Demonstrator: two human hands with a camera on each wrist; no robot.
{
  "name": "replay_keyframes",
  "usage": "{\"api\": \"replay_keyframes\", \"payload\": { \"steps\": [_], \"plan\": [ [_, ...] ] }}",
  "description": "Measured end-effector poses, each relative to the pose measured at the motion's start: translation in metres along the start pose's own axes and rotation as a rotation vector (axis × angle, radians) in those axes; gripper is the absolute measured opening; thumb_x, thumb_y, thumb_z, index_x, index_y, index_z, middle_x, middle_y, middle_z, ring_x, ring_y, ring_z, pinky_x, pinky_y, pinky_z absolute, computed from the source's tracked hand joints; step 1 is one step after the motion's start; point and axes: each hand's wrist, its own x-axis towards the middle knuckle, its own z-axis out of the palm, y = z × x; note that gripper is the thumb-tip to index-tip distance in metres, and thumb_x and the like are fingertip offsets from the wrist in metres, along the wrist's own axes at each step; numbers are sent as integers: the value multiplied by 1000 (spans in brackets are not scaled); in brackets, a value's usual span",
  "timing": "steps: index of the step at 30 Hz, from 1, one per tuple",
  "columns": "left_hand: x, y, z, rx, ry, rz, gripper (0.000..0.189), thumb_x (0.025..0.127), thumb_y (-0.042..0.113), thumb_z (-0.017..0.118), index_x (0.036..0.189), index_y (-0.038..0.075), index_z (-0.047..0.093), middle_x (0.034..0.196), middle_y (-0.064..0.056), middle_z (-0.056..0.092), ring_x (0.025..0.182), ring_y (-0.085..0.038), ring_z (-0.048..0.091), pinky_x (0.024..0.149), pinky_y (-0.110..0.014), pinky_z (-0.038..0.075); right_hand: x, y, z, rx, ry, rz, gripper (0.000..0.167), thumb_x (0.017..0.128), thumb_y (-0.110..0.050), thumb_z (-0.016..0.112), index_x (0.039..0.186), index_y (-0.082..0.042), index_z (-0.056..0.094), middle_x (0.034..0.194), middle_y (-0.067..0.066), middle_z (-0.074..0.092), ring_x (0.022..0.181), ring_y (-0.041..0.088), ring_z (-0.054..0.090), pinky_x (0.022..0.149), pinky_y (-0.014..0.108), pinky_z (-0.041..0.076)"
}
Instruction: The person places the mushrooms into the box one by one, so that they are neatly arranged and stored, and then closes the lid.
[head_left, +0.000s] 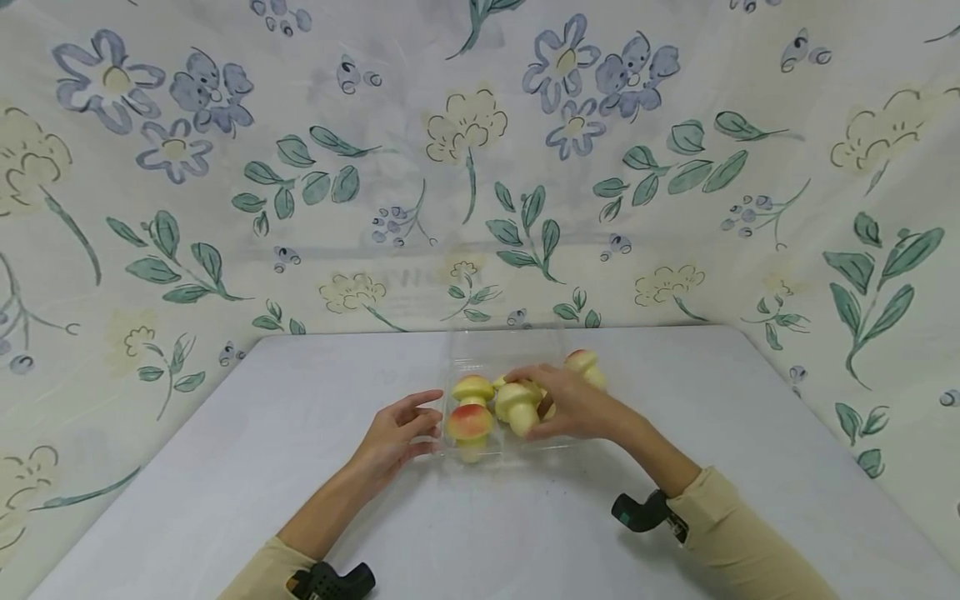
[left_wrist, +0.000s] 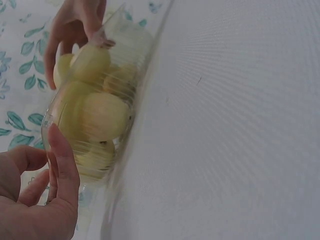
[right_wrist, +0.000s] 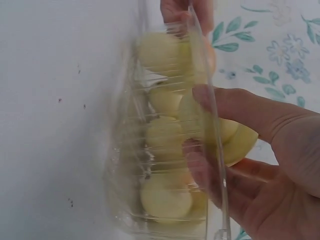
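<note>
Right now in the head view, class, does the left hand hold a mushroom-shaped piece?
No: the left hand is at the edge of the clear container, while the right hand grips a mushroom-shaped piece.

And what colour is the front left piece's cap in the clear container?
Its cap is reddish, fading to yellow; best seen in the head view.

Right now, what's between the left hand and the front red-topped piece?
Head view: clear container's side wall, between the left hand and that red-topped piece.

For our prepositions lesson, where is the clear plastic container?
In the head view, the container sits centrally on the white table, just right of the left hand.
</note>
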Motion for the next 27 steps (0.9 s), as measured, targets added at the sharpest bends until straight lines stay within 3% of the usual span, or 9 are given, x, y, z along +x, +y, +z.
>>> {"api": "replay_keyframes", "payload": {
  "steps": [27],
  "plan": [
    [0,0,0,3,-4,0,50,97,8,59,144,2,45,94,4,61,83,-12,60,73,-24,59,2,-2,7,-9,-17,36,66,77,-12,84,135,-16,53,127,10,56,101,20,60,79,26,58]
  ]
}}
